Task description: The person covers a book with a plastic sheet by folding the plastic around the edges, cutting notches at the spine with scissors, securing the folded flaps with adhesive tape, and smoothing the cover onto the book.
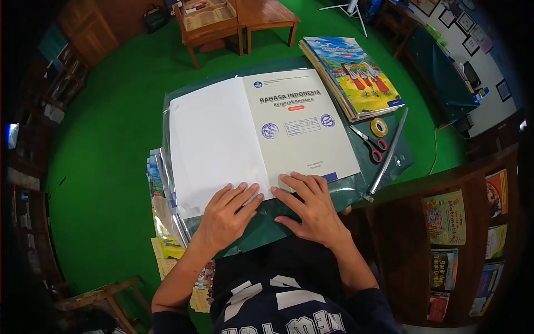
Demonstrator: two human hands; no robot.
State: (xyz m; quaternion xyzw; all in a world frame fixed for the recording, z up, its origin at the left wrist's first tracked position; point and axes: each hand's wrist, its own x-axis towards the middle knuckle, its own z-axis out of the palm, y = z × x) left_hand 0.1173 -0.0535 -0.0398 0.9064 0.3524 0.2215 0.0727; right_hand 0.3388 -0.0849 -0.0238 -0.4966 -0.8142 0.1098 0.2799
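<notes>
Closest to me are the dark printed shirt (pixel 283 306) and its two sleeves, with bare forearms reaching forward from them. My left hand (pixel 227 220) has an open grip: it lies palm down, fingers spread, fingertips on the lower part of the blank white page. My right hand (pixel 311 209) is open too, fingertips along the bottom of the printed page and thumb just off its edge. Neither hand is closed on anything.

The book (pixel 222 139) lies open in front of me on a clear plastic sheet (pixel 354 181), over the green-covered surface (pixel 405 158). I can read "BAHASA INDONESIA" the right way up, with blue stamps below it. Past the book's left edge, more books (pixel 158 189) show, partly hidden by the plastic and my left arm.

To the right of the book I have the scissors (pixel 371 143), slightly open, a yellow tape roll (pixel 384 128) just beside them, and a long clear roll (pixel 389 153) slanting past both. Beyond the tape is a book stack (pixel 361 75), its top cover showing children in red and white.

Off to the right stands a wooden shelf (pixel 400 217) holding upright books. Across the green floor (pixel 105 167), I see two wooden tables (pixel 270 19) and, far right, framed pictures on the wall.
</notes>
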